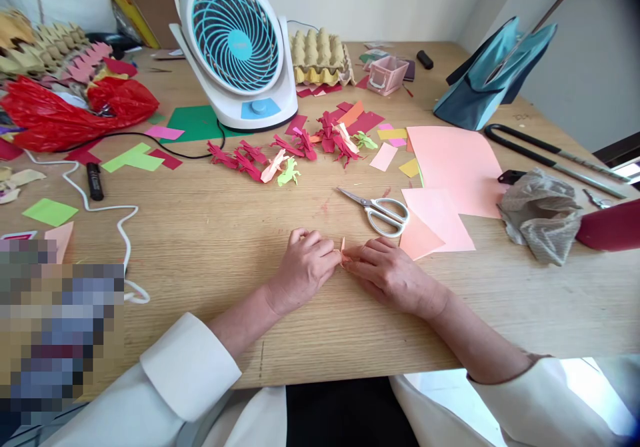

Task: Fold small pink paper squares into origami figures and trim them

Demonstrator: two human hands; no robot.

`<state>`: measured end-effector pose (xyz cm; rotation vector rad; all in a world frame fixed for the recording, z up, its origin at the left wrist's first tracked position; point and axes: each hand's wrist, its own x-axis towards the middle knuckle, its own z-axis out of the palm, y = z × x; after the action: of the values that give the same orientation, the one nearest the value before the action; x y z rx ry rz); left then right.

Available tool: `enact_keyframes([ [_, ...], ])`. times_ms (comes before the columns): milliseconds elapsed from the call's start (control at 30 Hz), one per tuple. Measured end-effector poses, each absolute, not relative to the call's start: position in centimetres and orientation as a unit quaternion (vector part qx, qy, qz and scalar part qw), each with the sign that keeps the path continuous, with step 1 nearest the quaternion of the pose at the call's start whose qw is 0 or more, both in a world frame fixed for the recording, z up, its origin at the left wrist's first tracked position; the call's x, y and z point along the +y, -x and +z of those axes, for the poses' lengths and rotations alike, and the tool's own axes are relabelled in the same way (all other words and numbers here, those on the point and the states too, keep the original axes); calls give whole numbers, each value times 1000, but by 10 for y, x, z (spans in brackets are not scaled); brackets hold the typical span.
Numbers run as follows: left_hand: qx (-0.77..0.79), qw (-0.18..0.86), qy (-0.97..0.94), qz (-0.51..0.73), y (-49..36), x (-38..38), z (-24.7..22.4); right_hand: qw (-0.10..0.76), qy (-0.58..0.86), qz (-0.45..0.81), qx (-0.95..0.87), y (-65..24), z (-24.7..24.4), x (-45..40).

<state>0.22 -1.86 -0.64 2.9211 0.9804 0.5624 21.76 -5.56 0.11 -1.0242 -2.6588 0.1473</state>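
Between my fingertips is a small folded piece of peach paper, with one thin point sticking up. My left hand pinches it from the left, its fingers curled. From the right, my right hand closes its fingers on the same paper, most of which they hide. Just beyond my right hand lie white-handled scissors, blades pointing left. A peach sheet rests beside them, partly over a pale pink sheet.
Folded paper figures in red, peach and green stand in a row mid-table. Behind them are a fan and egg trays. A large pink sheet, a U-shaped lock and crumpled wrap lie right; a marker left.
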Motion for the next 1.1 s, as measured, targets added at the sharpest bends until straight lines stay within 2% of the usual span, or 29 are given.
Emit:
enact_keyframes([
  [500, 193, -66, -972, 117, 15, -23, -5, 133, 340, 44, -930, -222, 1, -57],
  [967, 224, -32, -969, 96, 21, -30, -9, 134, 356, 32, -924, -214, 6, -61],
  [1100, 238, -17, -966, 98, 24, -33, -11, 110, 348, 6, -931, -213, 6, -62],
])
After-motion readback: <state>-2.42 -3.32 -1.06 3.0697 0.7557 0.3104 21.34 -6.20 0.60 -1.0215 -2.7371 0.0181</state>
